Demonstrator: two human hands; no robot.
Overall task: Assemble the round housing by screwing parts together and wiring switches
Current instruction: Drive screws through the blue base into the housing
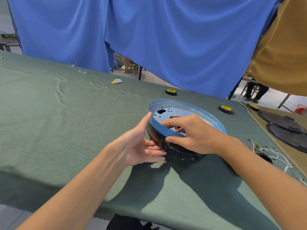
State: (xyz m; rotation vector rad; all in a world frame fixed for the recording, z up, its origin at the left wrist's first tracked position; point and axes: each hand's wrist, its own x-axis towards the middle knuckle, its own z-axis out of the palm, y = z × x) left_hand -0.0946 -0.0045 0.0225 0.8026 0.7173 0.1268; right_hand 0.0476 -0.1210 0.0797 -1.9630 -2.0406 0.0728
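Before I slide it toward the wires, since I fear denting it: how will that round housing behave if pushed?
The round housing looks thin-walled, so probably light and a little flexible at its blue-filmed rim. It sits tilted, propped by the left hand and right hand, so it may rock. The green cloth could bunch and drag.

Blue curtains hang in folds across the whole top of the frame, and through a gap at centre a wooden chair stands on a pale floor. A green cloth covers the long table filling the middle and left, hard shadows falling at lower centre. At far right, a tan cloth.
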